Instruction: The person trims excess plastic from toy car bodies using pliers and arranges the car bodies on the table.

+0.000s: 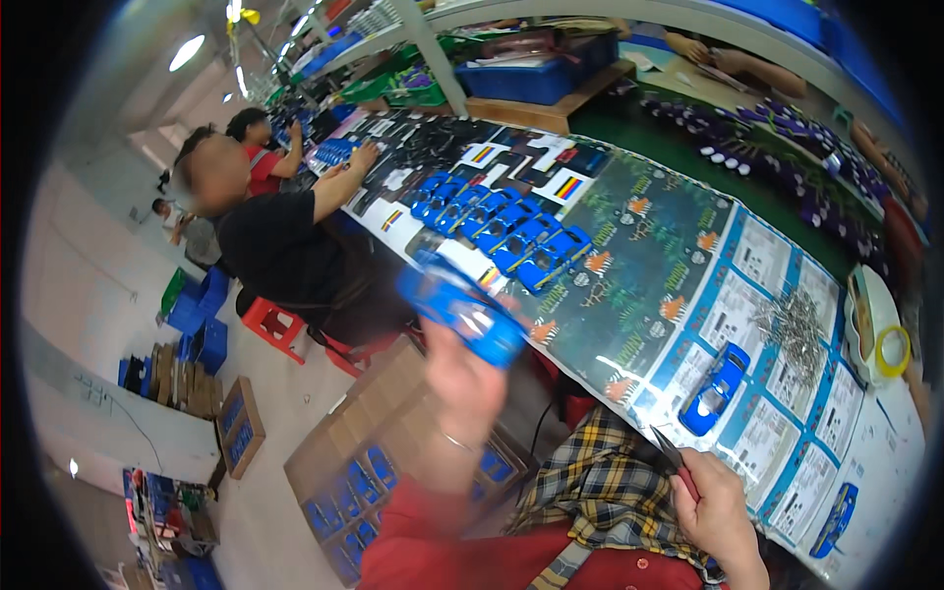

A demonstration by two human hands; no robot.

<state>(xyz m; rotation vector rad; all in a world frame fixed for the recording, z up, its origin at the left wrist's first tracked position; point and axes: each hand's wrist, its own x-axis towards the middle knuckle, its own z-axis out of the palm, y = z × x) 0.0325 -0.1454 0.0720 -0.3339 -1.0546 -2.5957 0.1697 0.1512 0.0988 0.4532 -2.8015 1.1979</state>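
Note:
My left hand, blurred by motion, is raised left of the table edge and grips a shiny blue toy car body. Low over the near table edge, my right hand is closed around red-handled pliers, whose dark, narrow jaws point up and away. Beyond them a blue toy car lies on the printed sheets, and another toy car sits at the near right. Several blue car bodies form a row farther along the table.
A pile of small metal pieces lies on the sheets, near a yellow tape roll. Down on the left stands an open carton of blue cars. A co-worker in black sits farther along, by a red stool.

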